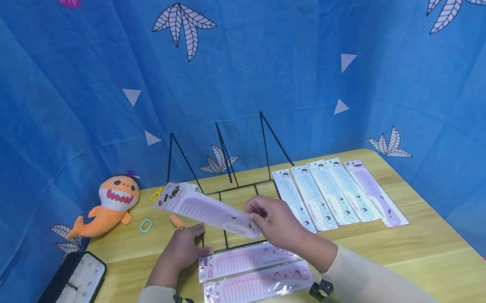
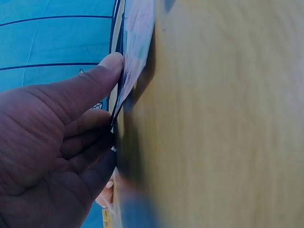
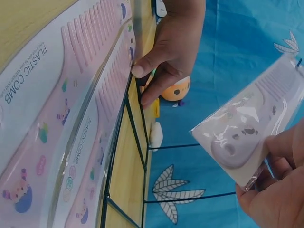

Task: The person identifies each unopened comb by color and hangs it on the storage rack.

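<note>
My right hand (image 1: 280, 222) pinches one end of a packaged lilac comb (image 1: 207, 211). The comb is raised and slanting above the black wire rack (image 1: 238, 187); its handle end shows through clear wrap in the right wrist view. At the rack's left front corner my left hand (image 1: 184, 249) holds the wire, thumb (image 2: 110, 64) on one side and fingers curled on the other. Two packaged pink combs (image 1: 249, 259) lie side by side in front of the rack, crosswise, near both hands.
To the right lie several packaged blue combs (image 1: 291, 196) and a packaged purple comb (image 1: 375, 193). Left stand an orange shark plush (image 1: 106, 208) and a black-cased clock (image 1: 78, 290). A green ring (image 1: 145, 226) and a yellow clip (image 1: 156, 194) lie nearby. A blue curtain (image 1: 260, 68) hangs behind.
</note>
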`<state>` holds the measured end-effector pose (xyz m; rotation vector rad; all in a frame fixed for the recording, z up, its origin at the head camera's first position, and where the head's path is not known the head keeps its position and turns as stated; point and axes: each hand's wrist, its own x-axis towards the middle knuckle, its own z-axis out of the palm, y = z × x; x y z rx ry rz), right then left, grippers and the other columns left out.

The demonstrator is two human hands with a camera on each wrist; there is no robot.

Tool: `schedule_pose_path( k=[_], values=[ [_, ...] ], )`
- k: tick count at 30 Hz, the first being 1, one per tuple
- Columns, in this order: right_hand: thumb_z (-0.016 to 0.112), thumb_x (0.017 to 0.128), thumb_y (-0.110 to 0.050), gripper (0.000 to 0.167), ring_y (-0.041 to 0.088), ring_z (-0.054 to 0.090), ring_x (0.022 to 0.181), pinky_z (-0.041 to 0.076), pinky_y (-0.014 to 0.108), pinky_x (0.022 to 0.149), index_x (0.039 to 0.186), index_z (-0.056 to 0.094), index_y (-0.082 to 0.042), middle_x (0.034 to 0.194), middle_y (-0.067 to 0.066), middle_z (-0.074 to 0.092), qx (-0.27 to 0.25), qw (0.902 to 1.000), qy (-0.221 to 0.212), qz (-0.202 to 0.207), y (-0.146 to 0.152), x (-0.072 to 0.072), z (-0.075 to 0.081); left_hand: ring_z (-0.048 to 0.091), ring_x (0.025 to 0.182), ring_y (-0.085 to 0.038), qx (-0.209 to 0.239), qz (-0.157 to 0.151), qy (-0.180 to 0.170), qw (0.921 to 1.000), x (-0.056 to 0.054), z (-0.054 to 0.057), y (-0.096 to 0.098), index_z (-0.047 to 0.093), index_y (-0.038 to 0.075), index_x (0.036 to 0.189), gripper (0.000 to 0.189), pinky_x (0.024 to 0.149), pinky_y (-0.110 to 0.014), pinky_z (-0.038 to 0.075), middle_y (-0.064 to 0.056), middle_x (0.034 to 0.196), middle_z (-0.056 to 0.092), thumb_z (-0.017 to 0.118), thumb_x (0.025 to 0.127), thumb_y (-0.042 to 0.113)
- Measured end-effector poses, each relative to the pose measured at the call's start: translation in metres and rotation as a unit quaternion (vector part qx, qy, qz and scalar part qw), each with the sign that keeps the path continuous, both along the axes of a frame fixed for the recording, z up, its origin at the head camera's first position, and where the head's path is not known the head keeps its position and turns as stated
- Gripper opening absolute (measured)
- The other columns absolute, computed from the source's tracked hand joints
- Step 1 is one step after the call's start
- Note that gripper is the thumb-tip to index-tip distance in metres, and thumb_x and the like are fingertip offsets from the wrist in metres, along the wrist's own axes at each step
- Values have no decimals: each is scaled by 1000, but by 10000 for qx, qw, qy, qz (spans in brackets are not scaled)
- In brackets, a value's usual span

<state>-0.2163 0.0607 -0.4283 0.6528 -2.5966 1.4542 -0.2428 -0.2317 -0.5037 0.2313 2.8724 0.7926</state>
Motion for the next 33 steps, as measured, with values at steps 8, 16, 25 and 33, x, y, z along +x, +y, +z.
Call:
schedule_pose_path(
  k=[8, 16, 25, 33],
  values=[
    [69, 105, -2, 13, 12, 68, 91, 63, 30, 77, 109, 73, -14, 103, 0, 74, 64, 9990, 282, -338, -6, -1, -2, 41, 158, -47, 18, 42, -117, 9999, 1, 4, 0, 58, 0, 155, 72, 130, -64, 35, -19, 167, 51, 88, 93, 21],
    [67, 106, -5, 10, 13, 67, 88, 62, 28, 75, 113, 72, -11, 103, 1, 74, 166, 9969, 434, -637, -19, -15, -1, 44, 156, -47, 59, -55, -66, 9999, 3, 4, 1, 59, -3, 153, 72, 129, -63, 37, -21, 165, 53, 89, 92, 20],
    [63, 107, -8, 10, 22, 68, 89, 60, 33, 71, 114, 71, -8, 102, 8, 75, 81, 9946, 452, -934, -43, -49, -2, 46, 155, -46, -72, -62, 18, 10000, 4, 4, -1, 60, -2, 152, 70, 129, -62, 39, -19, 164, 54, 89, 93, 21],
    [60, 109, -8, 15, 27, 71, 102, 65, 42, 86, 119, 70, -4, 112, 11, 75, -183, 9937, 60, -1106, -55, -76, -4, 46, 156, -45, -93, 8, -108, 9999, 3, 6, 2, 60, 0, 153, 70, 129, -61, 39, -18, 165, 54, 88, 93, 22]
  ],
)
